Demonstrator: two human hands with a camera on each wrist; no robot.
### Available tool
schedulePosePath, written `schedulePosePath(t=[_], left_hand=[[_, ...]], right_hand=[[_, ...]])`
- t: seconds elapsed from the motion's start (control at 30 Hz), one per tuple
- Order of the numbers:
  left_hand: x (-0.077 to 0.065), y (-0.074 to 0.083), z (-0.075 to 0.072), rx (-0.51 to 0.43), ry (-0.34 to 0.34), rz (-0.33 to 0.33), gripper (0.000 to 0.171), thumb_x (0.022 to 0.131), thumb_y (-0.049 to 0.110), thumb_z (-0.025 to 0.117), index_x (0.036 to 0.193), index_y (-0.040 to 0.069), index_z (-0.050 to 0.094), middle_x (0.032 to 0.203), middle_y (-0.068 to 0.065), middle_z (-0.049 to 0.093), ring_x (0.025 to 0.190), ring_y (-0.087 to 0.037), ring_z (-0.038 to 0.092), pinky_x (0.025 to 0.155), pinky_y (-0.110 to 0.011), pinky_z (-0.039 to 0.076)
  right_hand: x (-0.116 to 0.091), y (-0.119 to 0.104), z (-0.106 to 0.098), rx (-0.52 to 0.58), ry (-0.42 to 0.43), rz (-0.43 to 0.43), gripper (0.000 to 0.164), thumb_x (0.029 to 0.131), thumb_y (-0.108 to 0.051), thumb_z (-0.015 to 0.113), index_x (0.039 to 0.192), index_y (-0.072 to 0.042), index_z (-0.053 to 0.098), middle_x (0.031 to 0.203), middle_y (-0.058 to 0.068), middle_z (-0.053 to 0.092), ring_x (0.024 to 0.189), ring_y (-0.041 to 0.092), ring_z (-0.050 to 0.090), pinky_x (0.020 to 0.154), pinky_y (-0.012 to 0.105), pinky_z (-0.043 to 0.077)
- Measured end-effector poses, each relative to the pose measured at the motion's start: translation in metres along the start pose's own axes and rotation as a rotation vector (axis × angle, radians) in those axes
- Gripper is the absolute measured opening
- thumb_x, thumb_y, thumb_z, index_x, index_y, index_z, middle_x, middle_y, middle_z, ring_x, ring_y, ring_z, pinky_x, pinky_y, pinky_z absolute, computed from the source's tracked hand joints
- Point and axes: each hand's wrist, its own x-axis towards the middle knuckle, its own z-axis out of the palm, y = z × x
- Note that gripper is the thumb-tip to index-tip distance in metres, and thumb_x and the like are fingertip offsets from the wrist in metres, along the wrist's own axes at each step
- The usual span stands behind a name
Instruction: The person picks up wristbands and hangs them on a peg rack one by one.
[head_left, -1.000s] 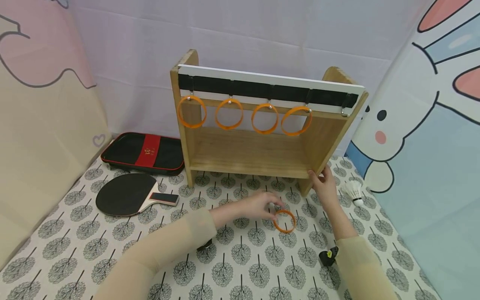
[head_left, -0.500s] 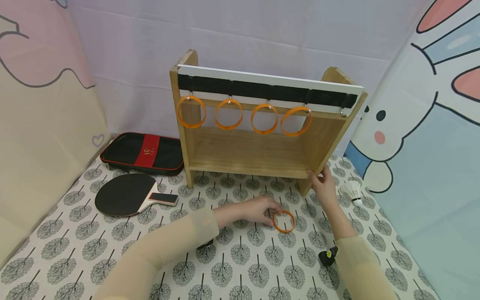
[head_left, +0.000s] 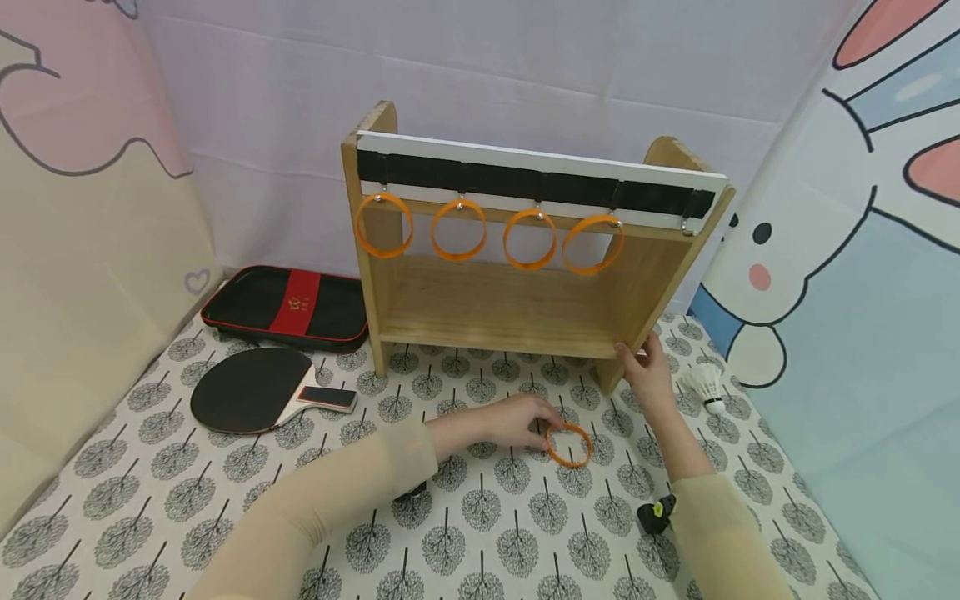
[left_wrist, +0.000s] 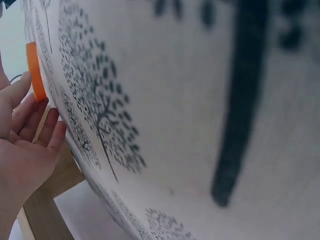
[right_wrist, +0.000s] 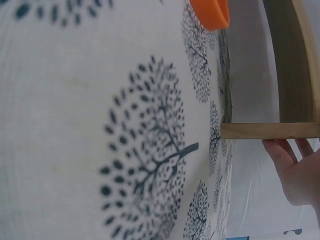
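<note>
An orange ring [head_left: 569, 445] lies on the patterned cloth in front of the wooden shelf [head_left: 498, 304]. My left hand [head_left: 517, 419] pinches its left edge between thumb and fingers. In the left wrist view, the thumb and fingertips of the left hand [left_wrist: 30, 125] meet the ring [left_wrist: 35, 72], which stands just off the cloth's surface line. My right hand [head_left: 647, 375] grips the shelf's lower right corner, thumb at the front and fingers round the outer side. The right wrist view shows the right hand [right_wrist: 300, 170] against the shelf's side panel [right_wrist: 270, 130].
Several orange rings [head_left: 530, 239] hang from hooks on the shelf's white-and-black front rail [head_left: 540, 179]; the rightmost hook [head_left: 688, 223] holds none. A table tennis bat [head_left: 255, 390] and a black-and-red case [head_left: 292, 307] lie left. A shuttlecock [head_left: 707, 387] lies right.
My left hand has moved slightly right and its thumb and fingers have closed on the ring's left edge. My right hand stays on the shelf's corner.
</note>
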Motion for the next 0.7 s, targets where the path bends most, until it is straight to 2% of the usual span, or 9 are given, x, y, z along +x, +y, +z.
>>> schedulePosePath(t=[0.1,0.2,0.27,0.37,0.43,0.6,0.7], left_hand=[[0.000,0.001,0.000,-0.079,0.031,-0.010,0.035,0.084,0.023,0.070,0.118,0.014,0.065,0.116,0.005,0.064,0.102,-0.004,0.058,0.097,-0.021,0.042],[-0.001,0.001,0.000,-0.166,0.057,-0.020,0.029,0.085,0.019,0.070,0.113,0.011,0.067,0.106,0.004,0.066,0.087,0.001,0.059,0.083,-0.014,0.047],[-0.001,0.002,-0.001,-0.214,0.076,-0.022,0.026,0.085,0.017,0.069,0.110,0.010,0.068,0.103,0.003,0.067,0.082,0.002,0.059,0.076,-0.011,0.048],[-0.001,0.003,-0.002,-0.233,0.109,-0.024,0.022,0.085,0.017,0.069,0.107,0.012,0.069,0.102,0.005,0.068,0.081,0.003,0.060,0.074,-0.011,0.048],[-0.002,0.004,-0.003,-0.236,0.129,-0.024,0.021,0.085,0.016,0.069,0.105,0.013,0.070,0.102,0.005,0.068,0.082,0.002,0.060,0.073,-0.011,0.048],[-0.006,0.009,-0.007,-0.264,0.140,-0.035,0.021,0.083,0.012,0.071,0.103,0.012,0.070,0.102,0.004,0.069,0.081,0.001,0.061,0.071,-0.011,0.049],[-0.008,0.013,-0.010,-0.289,0.143,-0.050,0.022,0.082,0.010,0.072,0.104,0.011,0.070,0.101,0.003,0.069,0.080,0.001,0.061,0.072,-0.011,0.049]], right_hand=[[-0.005,-0.010,0.001,-0.009,0.004,-0.003,0.058,0.099,-0.025,0.050,0.148,-0.010,0.023,0.138,0.022,0.041,0.103,0.012,0.051,0.092,0.054,0.047],[-0.007,-0.014,0.001,-0.023,0.009,-0.002,0.057,0.099,-0.024,0.049,0.148,-0.009,0.024,0.137,0.022,0.042,0.099,0.006,0.051,0.092,0.053,0.048],[-0.007,-0.015,0.001,-0.027,0.013,-0.001,0.056,0.099,-0.023,0.049,0.147,-0.008,0.025,0.137,0.022,0.043,0.096,0.001,0.051,0.091,0.051,0.049],[-0.006,-0.015,0.001,-0.024,0.015,0.000,0.056,0.099,-0.022,0.050,0.147,-0.008,0.025,0.138,0.022,0.043,0.094,0.000,0.051,0.091,0.050,0.049],[-0.006,-0.015,0.001,-0.017,0.015,0.004,0.057,0.098,-0.022,0.050,0.147,-0.008,0.025,0.139,0.022,0.042,0.098,0.005,0.052,0.091,0.050,0.049],[-0.006,-0.016,0.001,-0.008,0.008,0.014,0.058,0.099,-0.022,0.050,0.148,-0.008,0.023,0.140,0.023,0.040,0.112,0.028,0.050,0.093,0.052,0.047],[-0.007,-0.017,0.002,-0.012,0.010,0.022,0.057,0.099,-0.022,0.049,0.147,-0.008,0.023,0.138,0.023,0.041,0.116,0.035,0.049,0.094,0.053,0.047]])
